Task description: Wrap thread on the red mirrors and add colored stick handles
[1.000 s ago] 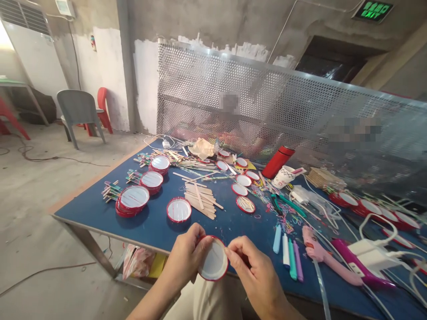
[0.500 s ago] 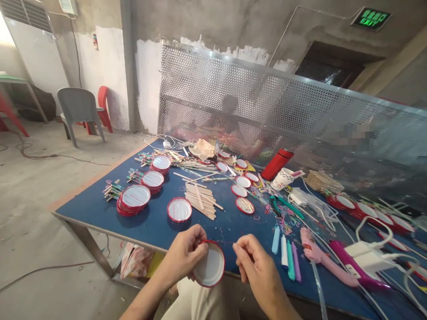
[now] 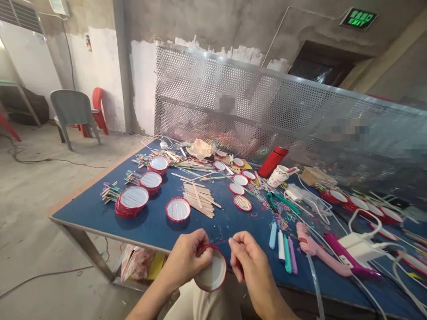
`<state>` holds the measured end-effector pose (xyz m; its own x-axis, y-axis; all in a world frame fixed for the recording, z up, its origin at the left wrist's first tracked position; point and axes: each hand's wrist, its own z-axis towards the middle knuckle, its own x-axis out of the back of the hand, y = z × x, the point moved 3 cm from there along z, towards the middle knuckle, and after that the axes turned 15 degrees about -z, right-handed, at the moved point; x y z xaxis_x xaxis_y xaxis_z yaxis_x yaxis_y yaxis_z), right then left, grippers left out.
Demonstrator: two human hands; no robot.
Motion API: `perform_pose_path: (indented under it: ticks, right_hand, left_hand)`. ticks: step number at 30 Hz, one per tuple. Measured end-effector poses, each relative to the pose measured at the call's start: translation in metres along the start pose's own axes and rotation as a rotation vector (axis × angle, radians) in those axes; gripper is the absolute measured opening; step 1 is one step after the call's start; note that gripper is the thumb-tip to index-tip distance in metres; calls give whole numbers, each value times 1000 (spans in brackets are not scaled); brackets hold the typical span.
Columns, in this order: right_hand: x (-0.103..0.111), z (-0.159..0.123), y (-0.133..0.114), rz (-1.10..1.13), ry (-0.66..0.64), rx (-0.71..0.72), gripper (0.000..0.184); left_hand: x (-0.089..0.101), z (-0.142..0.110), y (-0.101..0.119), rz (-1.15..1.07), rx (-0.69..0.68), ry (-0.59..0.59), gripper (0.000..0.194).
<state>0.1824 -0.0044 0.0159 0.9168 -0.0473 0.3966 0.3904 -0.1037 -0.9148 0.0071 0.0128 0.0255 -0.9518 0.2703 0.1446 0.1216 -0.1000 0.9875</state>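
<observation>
My left hand (image 3: 191,255) grips the edge of a round red-rimmed lid (image 3: 211,271), its pale inside facing up, over my lap at the table's front edge. A thin red rubber band (image 3: 220,242) stretches from the lid's upper edge across to my right hand (image 3: 248,258), whose thumb and forefinger pinch its end. Just beyond my hands lies another red-rimmed lid (image 3: 178,209) with bands strung across it. Flat wooden sticks (image 3: 199,200) are spread beside that lid. Stacks of similar lids (image 3: 134,198) stand at the left.
Loose coloured rubber bands (image 3: 283,218) are scattered right of centre, near green-handled pliers (image 3: 287,202). Several pens (image 3: 282,246), a pink glue gun (image 3: 322,253) and a power strip (image 3: 350,258) with cables lie at the right. A red flask (image 3: 273,162) stands before the perforated metal screen (image 3: 207,80).
My right hand has shifted slightly left and up, and the band between my hands now slopes upward. The lid has moved slightly down and right. The whole view has shifted a little.
</observation>
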Motion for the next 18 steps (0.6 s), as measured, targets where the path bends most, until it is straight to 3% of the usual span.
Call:
perform_pose_path:
  ticks: [3,6,11,15,18]
  right_hand:
    - [-2,-20,0,-50,53,30,43]
    - [-8,-49,3,-99,190,77,40]
    - [-34,-77,20,-48,371,92,42]
    - [-61,-72,43,142,397,91,44]
    - [-65,-65,45,79,477,179,39]
  left_hand:
    - [1,3,4,37,36,-111,5]
    - [1,4,10,104,59,-204,5]
    - [1,5,11,160,19,-307,6]
    - [1,10,-5,157,30,-246,13]
    - [2,11,-18,210,48,-124,20]
